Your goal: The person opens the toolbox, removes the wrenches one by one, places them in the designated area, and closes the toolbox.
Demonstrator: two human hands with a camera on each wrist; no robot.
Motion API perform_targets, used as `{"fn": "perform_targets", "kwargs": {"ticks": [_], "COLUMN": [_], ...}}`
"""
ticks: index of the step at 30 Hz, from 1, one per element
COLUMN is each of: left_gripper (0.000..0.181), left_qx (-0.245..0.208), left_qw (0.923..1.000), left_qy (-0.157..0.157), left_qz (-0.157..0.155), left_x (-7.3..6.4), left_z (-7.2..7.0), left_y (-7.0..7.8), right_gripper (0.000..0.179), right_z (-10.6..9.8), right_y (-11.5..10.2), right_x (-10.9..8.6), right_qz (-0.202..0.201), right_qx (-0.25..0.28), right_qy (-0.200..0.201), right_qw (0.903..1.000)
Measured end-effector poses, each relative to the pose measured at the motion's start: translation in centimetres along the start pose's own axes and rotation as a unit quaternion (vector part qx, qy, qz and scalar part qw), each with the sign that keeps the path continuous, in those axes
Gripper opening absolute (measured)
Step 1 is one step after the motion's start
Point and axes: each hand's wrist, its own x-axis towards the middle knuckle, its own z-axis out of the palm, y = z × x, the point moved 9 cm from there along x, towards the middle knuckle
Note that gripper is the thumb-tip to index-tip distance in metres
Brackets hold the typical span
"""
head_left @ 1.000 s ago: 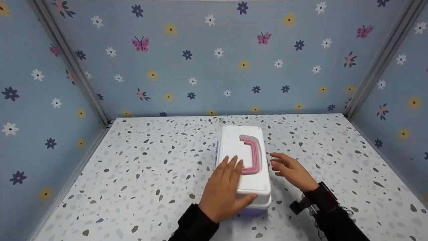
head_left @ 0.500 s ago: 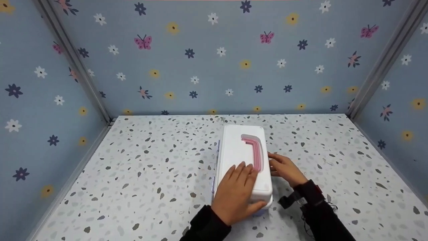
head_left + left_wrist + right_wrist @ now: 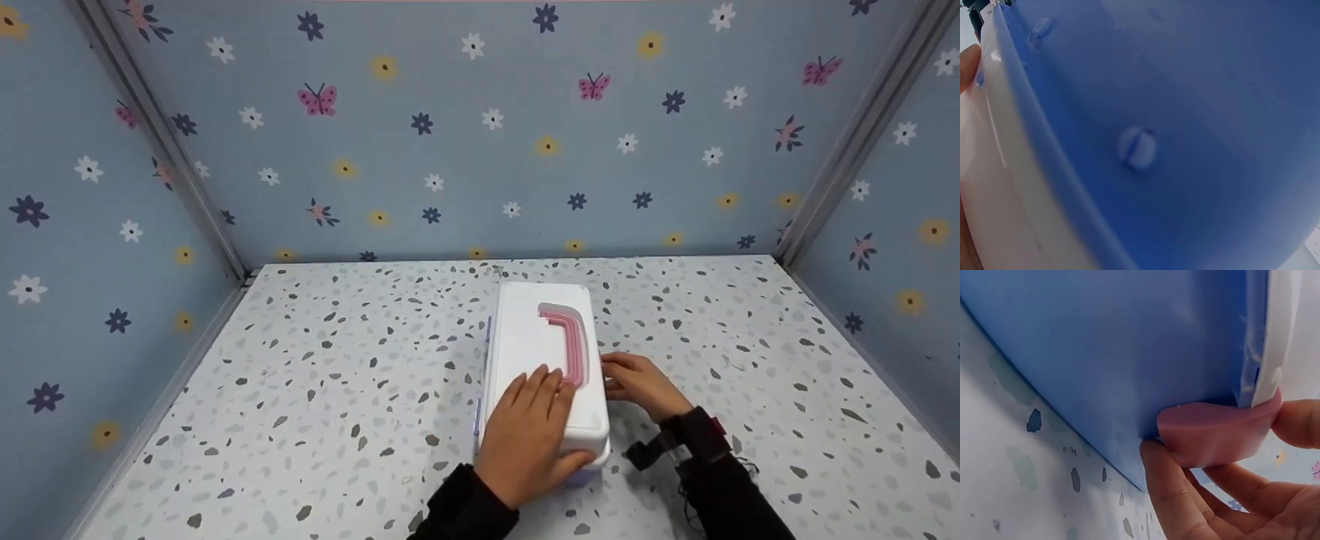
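A storage box with a white lid [image 3: 525,330] and a folded pink carry handle [image 3: 574,352] stands lengthwise on the table. Its blue-purple body [image 3: 1100,349] fills much of both wrist views. My left hand [image 3: 525,442] rests on the near part of the lid, fingers extended, fingertips by the handle's near end, thumb over the front edge. At the box's right side, my right hand [image 3: 645,386] works on a pink latch [image 3: 1213,439]. The right wrist view shows the thumb at the latch's top and fingers at its lower edge, pinching it.
The white speckled table [image 3: 337,360] extends around the box. Blue flowered panels stand behind and at both sides, the back panel [image 3: 487,165] beyond the far table edge. Small purple clips [image 3: 478,416] stick out on the box's left side.
My right hand has moved left from beside the box onto its side. My left hand has slid slightly right on the lid. The last half second shows little movement.
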Motion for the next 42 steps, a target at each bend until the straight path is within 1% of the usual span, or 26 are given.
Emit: {"fn": "perform_targets", "kwargs": {"ticks": [6, 13, 17, 20, 28, 31, 36, 39, 42], "left_gripper": [0.090, 0.090, 0.089, 0.088, 0.088, 0.088, 0.089, 0.090, 0.090], "left_qx": [-0.005, -0.002, -0.003, -0.003, -0.005, -0.004, -0.005, -0.008, -0.011], "left_qw": [1.0000, 1.0000, 0.9999, 0.9999, 1.0000, 1.0000, 1.0000, 0.9999, 0.9999], "left_qy": [0.002, 0.005, 0.010, 0.010, -0.005, -0.008, -0.007, -0.007, -0.008], "left_qz": [0.003, 0.004, 0.005, 0.005, 0.002, 0.001, -0.001, -0.003, -0.004], "left_x": [0.0, 0.1, 0.1, 0.1, 0.0, 0.0, 0.0, -0.1, -0.1], "left_z": [0.0, 0.0, 0.0, 0.0, 0.2, 0.2, 0.2, 0.2, 0.3], "left_y": [0.2, 0.2, 0.2, 0.3, 0.2, 0.2, 0.0, 0.0, 0.0], "right_gripper": [0.044, 0.043, 0.040, 0.040, 0.039, 0.036, 0.034, 0.036, 0.036], "right_z": [-0.2, -0.6, -0.5, -0.5, -0.3, -0.6, -1.1, -1.1, -1.1], "right_y": [0.0, -0.1, 0.2, 0.3, 0.5, 0.5, -0.2, -0.7, -0.9], "right_x": [-0.1, -0.3, -0.3, -0.3, -0.1, -0.1, -0.3, -0.4, -0.5], "right_qz": [0.001, -0.013, 0.000, 0.002, 0.004, -0.003, -0.035, -0.046, -0.044], "right_qx": [0.004, 0.001, 0.024, 0.031, 0.045, 0.035, -0.003, -0.016, -0.018], "right_qy": [-0.007, 0.018, 0.017, 0.013, 0.002, 0.012, 0.037, 0.030, 0.021], "right_qw": [1.0000, 0.9998, 0.9996, 0.9994, 0.9990, 0.9993, 0.9987, 0.9984, 0.9986]}}
